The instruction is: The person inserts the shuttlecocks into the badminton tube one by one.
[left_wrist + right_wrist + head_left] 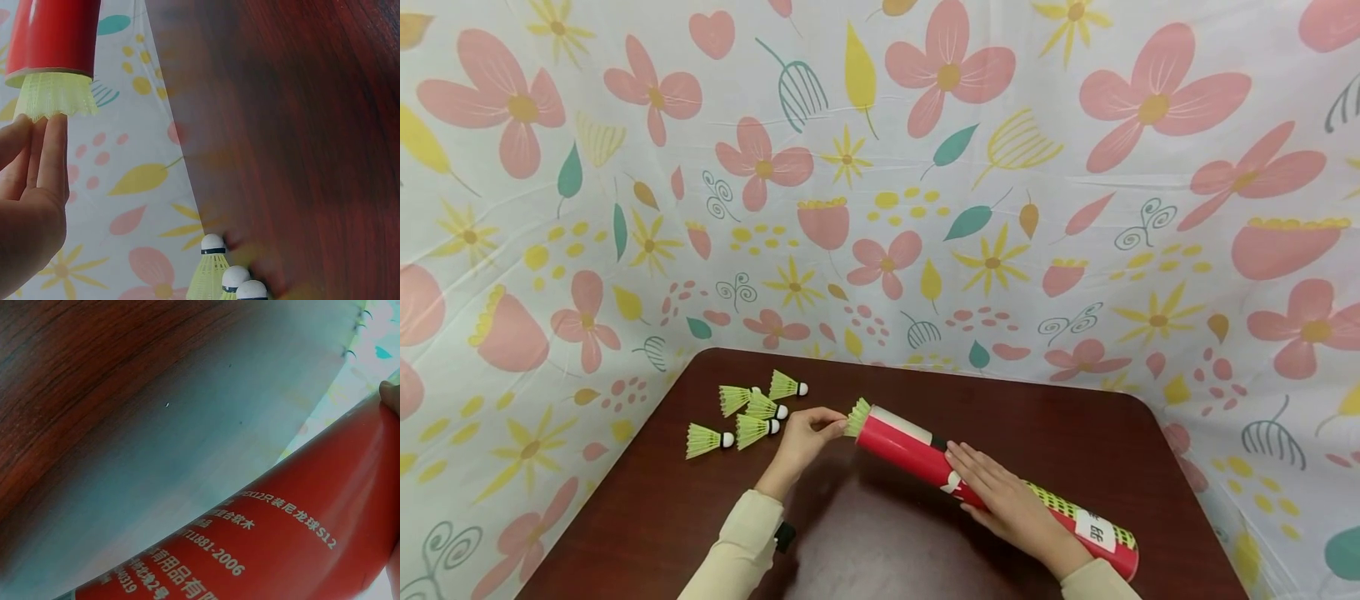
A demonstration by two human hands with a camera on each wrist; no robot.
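Shuttlecock (pixel 857 417), partly inside the tube (pixel 898 448), is pinched by the left hand (pixel 808 435); the tube is clasped from above by the right hand (pixel 1003 500). Pale print (pixel 215 552) is shown only by the right wrist view.

Bright head view; pale bluish glare (right-wrist view) across the dark tabletop (pixel 81 375)

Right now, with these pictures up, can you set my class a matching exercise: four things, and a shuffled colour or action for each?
Things:
1. Tube
2. Left grip
3. Table
4. Right grip

Colours and actions:
A. Dark brown
B. Pinching a shuttlecock
C. Holding the tube
D. Mostly red

Pairs: 1-D, 2-B, 3-A, 4-C
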